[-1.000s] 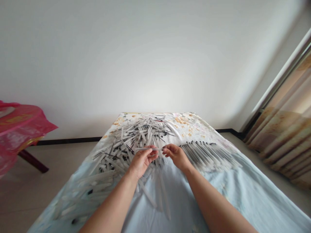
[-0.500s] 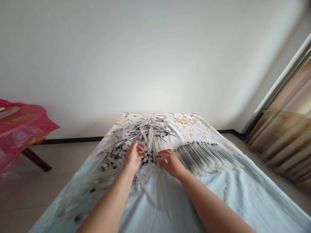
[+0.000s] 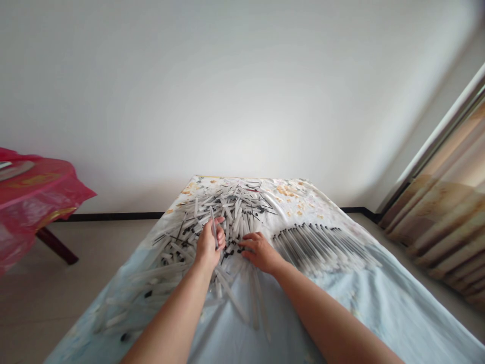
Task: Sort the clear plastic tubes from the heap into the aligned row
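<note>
My left hand (image 3: 209,243) is closed around a translucent pen barrel (image 3: 213,227), which points up and away from me. To its right, my right hand (image 3: 261,251) reaches into the pile with its fingers curled in and the fingertips close together at some small black pen caps (image 3: 229,249). Whatever lies between those fingertips is too small to make out. Around and beyond both hands spreads a loose heap of pen parts (image 3: 227,207): whitish barrels, black caps and thin dark refills.
Right of my right hand, assembled-looking pens (image 3: 322,245) lie side by side in a slanted row. A flowered cloth (image 3: 291,194) covers the table, which stands near a white wall. A red-covered table (image 3: 41,187) is at the left, a curtain (image 3: 447,217) at the right.
The barrel in my left hand has swung from lying slantwise to nearly upright as the fingers closed more. My right hand has shifted slightly left, its fingertips drawing closer together.
</note>
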`<move>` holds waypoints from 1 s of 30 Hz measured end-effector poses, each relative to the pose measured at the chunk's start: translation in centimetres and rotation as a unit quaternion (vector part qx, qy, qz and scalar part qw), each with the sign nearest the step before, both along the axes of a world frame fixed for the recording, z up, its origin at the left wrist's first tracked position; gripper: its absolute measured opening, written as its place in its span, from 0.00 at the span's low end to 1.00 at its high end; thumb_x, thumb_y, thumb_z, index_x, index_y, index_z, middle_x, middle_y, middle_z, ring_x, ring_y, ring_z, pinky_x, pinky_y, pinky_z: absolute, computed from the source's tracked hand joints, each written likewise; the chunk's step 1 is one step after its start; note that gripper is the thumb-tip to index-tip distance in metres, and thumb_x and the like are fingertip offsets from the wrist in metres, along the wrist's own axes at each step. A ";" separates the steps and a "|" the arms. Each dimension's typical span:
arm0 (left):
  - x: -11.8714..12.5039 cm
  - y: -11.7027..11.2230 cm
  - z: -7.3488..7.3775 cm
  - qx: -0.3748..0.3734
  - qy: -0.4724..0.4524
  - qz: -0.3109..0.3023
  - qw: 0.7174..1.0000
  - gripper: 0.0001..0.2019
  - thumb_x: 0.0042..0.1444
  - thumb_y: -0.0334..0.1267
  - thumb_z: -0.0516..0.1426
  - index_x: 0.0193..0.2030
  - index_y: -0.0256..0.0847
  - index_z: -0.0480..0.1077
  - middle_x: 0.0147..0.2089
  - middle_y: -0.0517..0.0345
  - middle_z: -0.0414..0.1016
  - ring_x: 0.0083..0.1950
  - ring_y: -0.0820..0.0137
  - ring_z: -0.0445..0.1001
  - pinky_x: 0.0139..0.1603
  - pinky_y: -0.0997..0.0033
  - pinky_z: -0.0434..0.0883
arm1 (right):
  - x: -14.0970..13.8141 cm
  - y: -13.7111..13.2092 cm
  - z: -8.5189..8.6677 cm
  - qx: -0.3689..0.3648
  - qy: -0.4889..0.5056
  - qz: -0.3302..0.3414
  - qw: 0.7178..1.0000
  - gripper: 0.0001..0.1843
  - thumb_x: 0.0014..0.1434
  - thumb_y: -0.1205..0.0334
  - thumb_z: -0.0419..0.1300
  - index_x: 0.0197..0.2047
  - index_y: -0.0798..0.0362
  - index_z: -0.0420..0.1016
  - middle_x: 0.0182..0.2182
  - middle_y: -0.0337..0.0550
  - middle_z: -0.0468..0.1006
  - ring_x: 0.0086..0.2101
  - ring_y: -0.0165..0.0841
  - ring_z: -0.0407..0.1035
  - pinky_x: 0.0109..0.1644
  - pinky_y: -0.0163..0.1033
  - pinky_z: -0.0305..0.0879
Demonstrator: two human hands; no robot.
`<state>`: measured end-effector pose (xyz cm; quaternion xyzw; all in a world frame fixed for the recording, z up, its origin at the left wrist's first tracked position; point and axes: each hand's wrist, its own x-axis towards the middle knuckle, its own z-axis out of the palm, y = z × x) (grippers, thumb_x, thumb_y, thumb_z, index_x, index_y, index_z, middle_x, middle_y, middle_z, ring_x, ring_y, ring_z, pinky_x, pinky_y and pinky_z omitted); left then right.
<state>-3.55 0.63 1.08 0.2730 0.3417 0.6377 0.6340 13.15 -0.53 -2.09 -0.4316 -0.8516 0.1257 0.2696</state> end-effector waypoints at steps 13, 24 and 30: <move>0.5 -0.4 0.2 0.009 0.057 -0.005 0.998 0.19 0.46 0.45 0.54 0.44 0.36 0.65 0.14 0.72 0.51 0.12 0.83 0.48 0.11 0.83 0.47 | -4.1 0.4 0.6 0.061 -0.075 0.013 0.995 0.13 0.48 0.63 0.62 0.40 0.43 0.73 0.37 0.39 0.70 0.40 0.37 0.57 0.41 0.41 0.50; 1.1 -0.7 -0.3 0.056 0.143 -0.029 0.988 0.20 0.46 0.48 0.55 0.45 0.40 0.66 0.17 0.71 0.53 0.14 0.83 0.47 0.11 0.84 0.46 | -1.1 -0.3 3.3 0.036 0.097 -0.036 0.994 0.08 0.55 0.58 0.55 0.37 0.46 0.73 0.33 0.40 0.72 0.38 0.35 0.60 0.42 0.42 0.52; 2.4 -1.1 -0.8 0.047 0.288 -0.064 0.954 0.26 0.42 0.50 0.57 0.47 0.37 0.67 0.16 0.70 0.54 0.13 0.83 0.49 0.12 0.81 0.48 | 2.8 1.2 3.5 -0.111 0.453 -0.124 0.876 0.14 0.52 0.51 0.54 0.35 0.53 0.69 0.28 0.40 0.72 0.29 0.30 0.63 0.34 0.36 0.57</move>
